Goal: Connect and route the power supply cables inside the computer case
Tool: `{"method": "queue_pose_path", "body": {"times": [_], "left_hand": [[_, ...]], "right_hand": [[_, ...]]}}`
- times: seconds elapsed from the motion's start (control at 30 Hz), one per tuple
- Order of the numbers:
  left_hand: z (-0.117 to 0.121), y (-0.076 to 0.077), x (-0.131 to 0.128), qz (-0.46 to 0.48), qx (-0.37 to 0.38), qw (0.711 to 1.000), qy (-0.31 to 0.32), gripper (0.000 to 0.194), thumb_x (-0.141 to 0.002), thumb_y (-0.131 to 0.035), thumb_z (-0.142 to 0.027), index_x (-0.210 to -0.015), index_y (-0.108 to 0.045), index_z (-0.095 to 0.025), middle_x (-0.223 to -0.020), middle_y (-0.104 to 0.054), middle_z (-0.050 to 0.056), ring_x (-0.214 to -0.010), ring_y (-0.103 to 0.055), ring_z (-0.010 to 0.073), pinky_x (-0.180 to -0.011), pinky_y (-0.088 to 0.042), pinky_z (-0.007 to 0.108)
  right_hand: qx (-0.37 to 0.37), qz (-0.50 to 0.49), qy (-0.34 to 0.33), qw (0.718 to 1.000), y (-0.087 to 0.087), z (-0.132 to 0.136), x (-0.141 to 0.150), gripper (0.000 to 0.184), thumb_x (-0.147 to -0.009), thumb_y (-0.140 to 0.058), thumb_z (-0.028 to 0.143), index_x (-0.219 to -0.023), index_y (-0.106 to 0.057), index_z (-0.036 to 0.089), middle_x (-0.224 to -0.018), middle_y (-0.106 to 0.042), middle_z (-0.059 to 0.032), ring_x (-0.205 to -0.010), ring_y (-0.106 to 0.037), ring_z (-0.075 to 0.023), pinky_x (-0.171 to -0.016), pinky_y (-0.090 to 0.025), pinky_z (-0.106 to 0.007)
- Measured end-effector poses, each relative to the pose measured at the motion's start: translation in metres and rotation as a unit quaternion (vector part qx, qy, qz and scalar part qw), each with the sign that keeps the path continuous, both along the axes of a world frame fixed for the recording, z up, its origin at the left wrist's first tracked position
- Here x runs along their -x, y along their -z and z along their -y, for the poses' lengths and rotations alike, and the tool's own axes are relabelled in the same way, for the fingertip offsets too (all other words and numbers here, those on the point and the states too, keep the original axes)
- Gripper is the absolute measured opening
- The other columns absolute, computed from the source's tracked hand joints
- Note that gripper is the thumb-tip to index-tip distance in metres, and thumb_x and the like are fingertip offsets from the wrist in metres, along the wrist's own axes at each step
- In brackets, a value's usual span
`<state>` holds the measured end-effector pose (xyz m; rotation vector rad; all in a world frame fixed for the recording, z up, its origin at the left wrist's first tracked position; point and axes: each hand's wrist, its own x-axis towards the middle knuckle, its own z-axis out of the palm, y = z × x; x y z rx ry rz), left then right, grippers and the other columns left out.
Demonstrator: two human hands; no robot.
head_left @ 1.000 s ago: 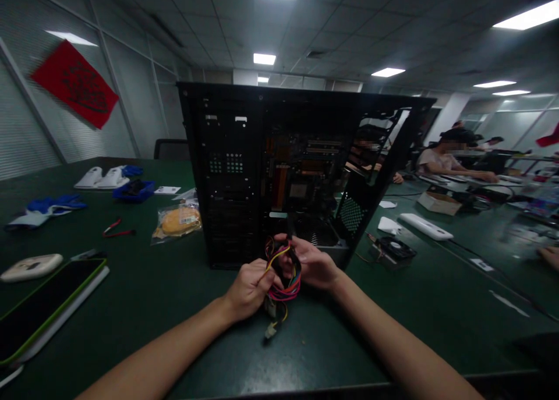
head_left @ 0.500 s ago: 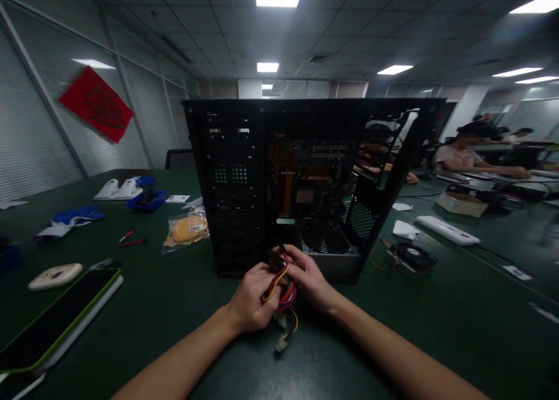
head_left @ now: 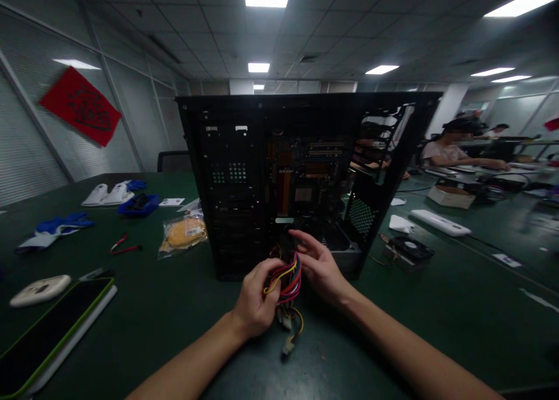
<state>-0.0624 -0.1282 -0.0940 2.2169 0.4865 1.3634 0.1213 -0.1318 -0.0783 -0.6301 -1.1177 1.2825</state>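
Observation:
An open black computer case [head_left: 244,179] stands upright on the green table [head_left: 152,318], with a motherboard visible inside. In front of it my left hand [head_left: 257,298] is closed round a bundle of coloured power cables [head_left: 288,280]. White connectors [head_left: 288,346] dangle from the bundle toward the table. My right hand [head_left: 321,266] touches the same bundle from the right, fingers partly curled on the wires near the case's lower opening.
A tablet in a green case [head_left: 48,324] and a white device [head_left: 39,289] lie at the left. Farther back are a bagged bun [head_left: 183,234], a red cable [head_left: 124,245], gloves [head_left: 61,228] and a blue tray [head_left: 137,205]. A fan [head_left: 408,250] lies right. Other people sit at the far right [head_left: 454,149].
The view shifted slightly. My right hand has loosened and moved up along the cable bundle toward the case, while my left hand keeps its grip on the wires.

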Motion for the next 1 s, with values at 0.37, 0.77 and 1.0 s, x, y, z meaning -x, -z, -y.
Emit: {"method": "queue_pose_path", "body": {"times": [0.37, 0.77, 1.0], "left_hand": [[0.002, 0.007, -0.005, 0.037, 0.007, 0.999, 0.037, 0.019, -0.100, -0.038, -0.022, -0.111, -0.054, -0.022, -0.103, -0.054, 0.006, -0.091, -0.055, 0.0168, -0.081, -0.046, 0.028], [0.002, 0.016, -0.009, 0.038, 0.003, 0.999, 0.014, 0.034, -0.101, -0.041, -0.021, -0.134, -0.043, -0.026, -0.121, -0.055, 0.008, -0.107, -0.057, 0.0184, -0.093, -0.046, 0.030], [-0.002, -0.007, -0.003, 0.050, -0.031, 0.996, 0.068, 0.024, -0.099, -0.041, -0.020, -0.115, -0.059, -0.020, -0.096, -0.063, 0.007, -0.085, -0.061, 0.0172, -0.079, -0.051, 0.030]], "right_hand": [[-0.205, 0.304, 0.082, 0.927, 0.011, -0.006, -0.008, 0.042, -0.093, -0.063, 0.036, -0.134, -0.060, 0.026, -0.116, -0.065, -0.0079, -0.107, -0.062, -0.0192, -0.097, -0.051, -0.036], [-0.380, 0.417, 0.096, 0.820, 0.019, -0.005, -0.012, 0.061, -0.100, -0.035, 0.017, -0.157, -0.018, 0.030, -0.160, -0.028, -0.0112, -0.147, -0.031, -0.0232, -0.119, -0.032, -0.047], [-0.362, 0.447, 0.072, 0.815, 0.013, 0.002, -0.011, 0.061, -0.098, -0.039, 0.017, -0.156, -0.022, 0.023, -0.153, -0.043, -0.0127, -0.140, -0.044, -0.0226, -0.116, -0.039, -0.045]]}}
